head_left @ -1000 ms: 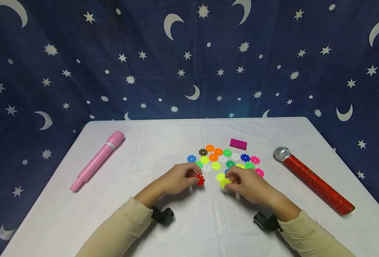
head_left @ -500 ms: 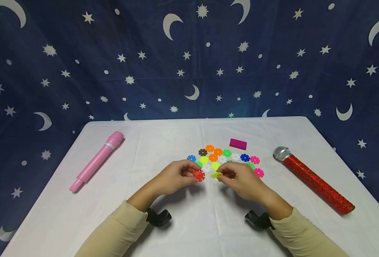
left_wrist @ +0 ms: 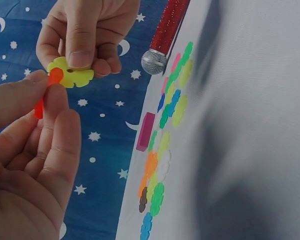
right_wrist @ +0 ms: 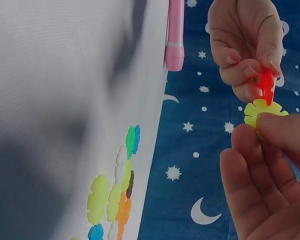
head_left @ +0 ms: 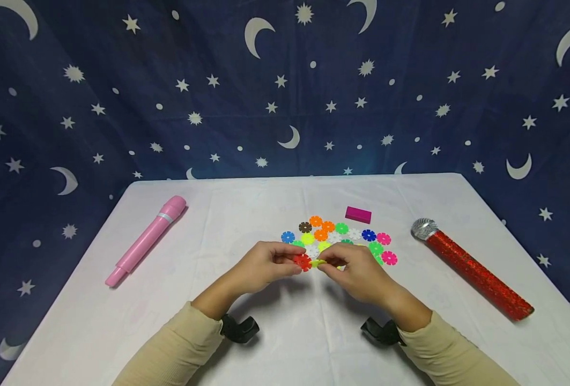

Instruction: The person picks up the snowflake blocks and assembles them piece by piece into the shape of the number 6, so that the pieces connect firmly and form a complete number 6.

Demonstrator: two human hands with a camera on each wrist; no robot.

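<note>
My left hand (head_left: 264, 266) pinches a red notched plastic disc (head_left: 303, 262) between thumb and fingers, held above the table. Facing it, my right hand (head_left: 362, 269) pinches a yellow notched disc (left_wrist: 70, 72) by its edge. The two discs meet edge to edge, roughly crosswise, as the right wrist view shows with the red disc (right_wrist: 266, 86) against the yellow one (right_wrist: 262, 112). Whether their slots are interlocked I cannot tell. Beyond the hands lie several loose notched discs (head_left: 320, 235) in orange, green, white, blue, pink, yellow and brown; my right hand hides some of them.
A pink microphone (head_left: 147, 240) lies at the left of the white-covered table (head_left: 246, 209). On the right is a red glittery microphone (head_left: 478, 273) with a silver head. A magenta block (head_left: 358, 215) sits behind the discs. Dark starry cloth (head_left: 285, 96) hangs behind.
My right hand has lifted the yellow disc off the table and moved left to the red disc. The left hand has raised and turned the red disc slightly.
</note>
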